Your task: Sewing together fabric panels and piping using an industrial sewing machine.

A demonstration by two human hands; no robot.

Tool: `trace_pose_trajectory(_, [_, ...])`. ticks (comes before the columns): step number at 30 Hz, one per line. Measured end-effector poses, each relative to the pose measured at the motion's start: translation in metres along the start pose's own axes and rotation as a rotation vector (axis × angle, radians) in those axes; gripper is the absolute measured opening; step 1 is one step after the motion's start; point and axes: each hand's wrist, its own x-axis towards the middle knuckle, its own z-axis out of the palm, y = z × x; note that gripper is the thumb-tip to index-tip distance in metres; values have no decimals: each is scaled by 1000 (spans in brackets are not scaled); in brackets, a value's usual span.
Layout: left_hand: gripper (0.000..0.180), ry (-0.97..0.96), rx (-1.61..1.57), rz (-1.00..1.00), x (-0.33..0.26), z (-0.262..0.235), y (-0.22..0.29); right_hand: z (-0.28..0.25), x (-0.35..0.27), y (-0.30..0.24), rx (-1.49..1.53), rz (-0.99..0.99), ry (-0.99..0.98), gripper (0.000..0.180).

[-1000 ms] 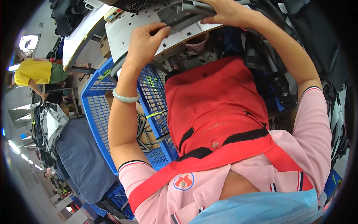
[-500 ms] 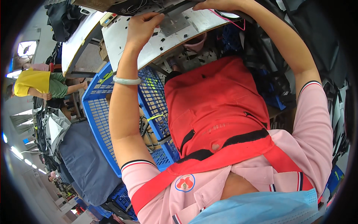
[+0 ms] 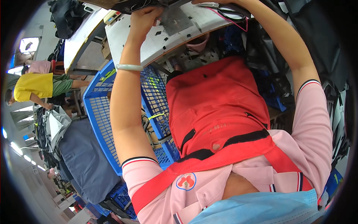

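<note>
My left hand is at the far edge of the white worktable, its fingers bent together against the end of a black strip. That strip runs toward my right hand, which is mostly cut off by the top of the picture, so its grip is hidden. A grey metal plate lies on the table beneath the strip, beside my left fingertips. Close under my right hand are black-handled scissors, with a pink cord hanging by them.
Small black scraps dot the table. A blue plastic basket stands to my left, and a pink bin is under the table. Black sheets hang at right. Someone in a yellow shirt works at far left.
My left hand has moved up and away from me, further over the far part of the table. My right hand has shifted slightly up, and more of the scissors now shows.
</note>
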Motion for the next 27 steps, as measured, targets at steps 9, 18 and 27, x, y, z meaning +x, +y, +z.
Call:
trace_pose_trajectory(9, [29, 63, 105, 15, -31, -16, -2, 11, -55, -36, -92, -43, -120, 63])
trace_pose_trajectory(18, [30, -201, -95, -69, -52, 49, 26, 140, -84, -103, -506, -671, -85, 16])
trace_pose_trajectory(27, [35, -390, -305, -577, -122, 4, -10, 27, -72, -44, -79, 4, -292, 61])
